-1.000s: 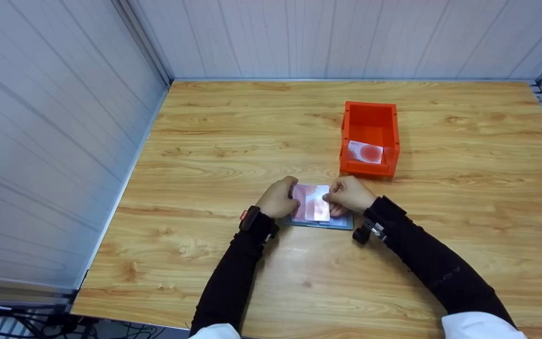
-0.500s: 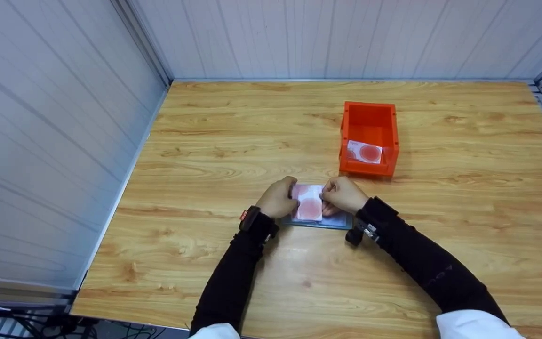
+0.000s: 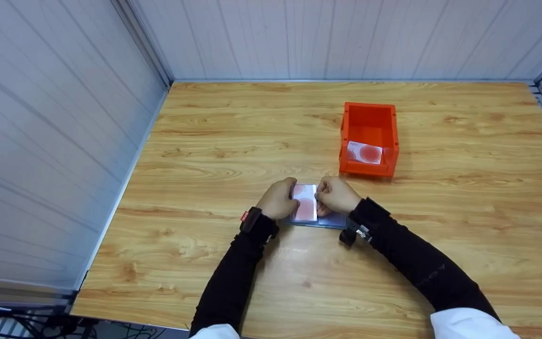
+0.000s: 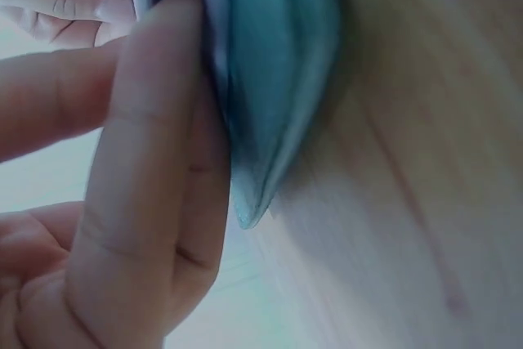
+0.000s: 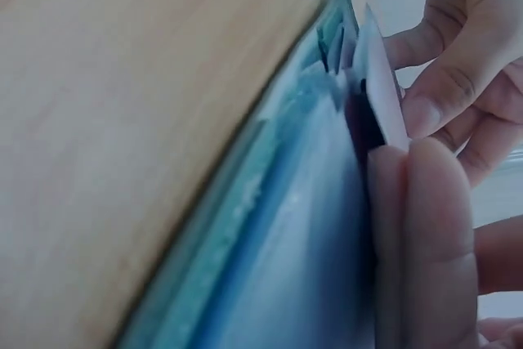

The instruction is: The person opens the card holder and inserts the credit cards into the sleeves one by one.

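Note:
A card holder [image 3: 333, 220] with a blue-green cover and clear pages lies open on the wooden table. Over its left page is a white card [image 3: 305, 207] with pink circles, reaching toward the left thumb. My left hand [image 3: 278, 200] grips the holder's left side; its fingers [image 4: 147, 120] lie along the page edge in the left wrist view. With my right hand [image 3: 339, 195] I pinch the card's right edge. The right wrist view shows the holder [image 5: 245, 234] edge-on, the card [image 5: 382, 79] standing slightly off its pages. How deep the card sits in a pocket cannot be told.
Beyond the right hand stands an orange-red bin [image 3: 362, 167], with a similar pink-circled card [image 3: 365, 152] inside near its front. Pale panel walls [image 3: 261, 37] border the table at the back and sides. Cables [image 3: 31, 325] hang below the front left corner.
My right hand has moved left along with the card, which now covers more of the left page and less of the middle. The left hand and the bin have stayed in place.

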Demonstrator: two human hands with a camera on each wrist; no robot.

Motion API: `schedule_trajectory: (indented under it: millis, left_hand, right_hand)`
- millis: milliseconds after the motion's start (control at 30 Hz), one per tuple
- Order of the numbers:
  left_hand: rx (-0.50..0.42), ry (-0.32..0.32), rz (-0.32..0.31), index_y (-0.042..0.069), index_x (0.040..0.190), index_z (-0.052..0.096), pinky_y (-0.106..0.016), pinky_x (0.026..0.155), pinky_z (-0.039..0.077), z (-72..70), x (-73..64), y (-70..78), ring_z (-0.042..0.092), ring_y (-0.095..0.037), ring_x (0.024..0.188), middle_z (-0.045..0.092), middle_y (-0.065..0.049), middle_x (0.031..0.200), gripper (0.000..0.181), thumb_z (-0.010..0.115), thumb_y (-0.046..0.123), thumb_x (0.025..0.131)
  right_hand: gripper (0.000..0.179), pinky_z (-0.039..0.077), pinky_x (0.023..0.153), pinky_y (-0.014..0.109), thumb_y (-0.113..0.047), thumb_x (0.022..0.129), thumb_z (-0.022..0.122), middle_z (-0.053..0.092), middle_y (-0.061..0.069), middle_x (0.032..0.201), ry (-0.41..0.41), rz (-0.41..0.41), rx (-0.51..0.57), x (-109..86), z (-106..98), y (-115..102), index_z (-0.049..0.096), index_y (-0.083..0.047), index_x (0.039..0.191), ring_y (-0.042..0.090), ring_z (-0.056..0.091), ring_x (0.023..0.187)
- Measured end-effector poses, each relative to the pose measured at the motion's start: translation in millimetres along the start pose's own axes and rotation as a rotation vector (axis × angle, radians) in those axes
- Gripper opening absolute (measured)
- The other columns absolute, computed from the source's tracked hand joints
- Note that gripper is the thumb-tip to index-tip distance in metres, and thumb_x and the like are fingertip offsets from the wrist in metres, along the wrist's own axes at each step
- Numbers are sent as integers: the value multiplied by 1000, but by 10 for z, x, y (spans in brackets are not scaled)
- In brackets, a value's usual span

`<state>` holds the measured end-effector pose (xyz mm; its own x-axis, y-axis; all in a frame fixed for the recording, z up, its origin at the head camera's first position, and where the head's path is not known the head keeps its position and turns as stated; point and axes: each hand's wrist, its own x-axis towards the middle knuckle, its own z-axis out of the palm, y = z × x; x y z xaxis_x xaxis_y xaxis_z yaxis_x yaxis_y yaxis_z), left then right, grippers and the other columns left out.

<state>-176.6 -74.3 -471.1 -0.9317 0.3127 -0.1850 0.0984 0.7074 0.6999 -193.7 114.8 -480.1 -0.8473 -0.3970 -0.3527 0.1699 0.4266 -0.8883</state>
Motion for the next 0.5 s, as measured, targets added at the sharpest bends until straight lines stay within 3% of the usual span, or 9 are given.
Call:
schedule_trajectory:
  millis: [333, 500]
  left_hand:
    - [-13, 1, -13, -6, 137, 49, -40, 99, 48, 1, -9, -17, 58, -27, 106, 63, -19, 118, 60, 67, 8, 82]
    - [38, 4, -19, -4, 133, 53, -39, 89, 50, 11, -11, -6, 53, -24, 96, 57, -19, 112, 54, 68, 9, 82]
  right_hand:
    - [7, 57, 52, 26, -3, 93, 55, 62, 5, 65, -5, 27, -14, -21, -56, 60, 54, 4, 94, 10, 63, 50]
    - [13, 56, 53, 26, -10, 92, 60, 67, 10, 74, 13, -12, -115, -94, -143, 76, 58, 2, 98, 12, 64, 55]
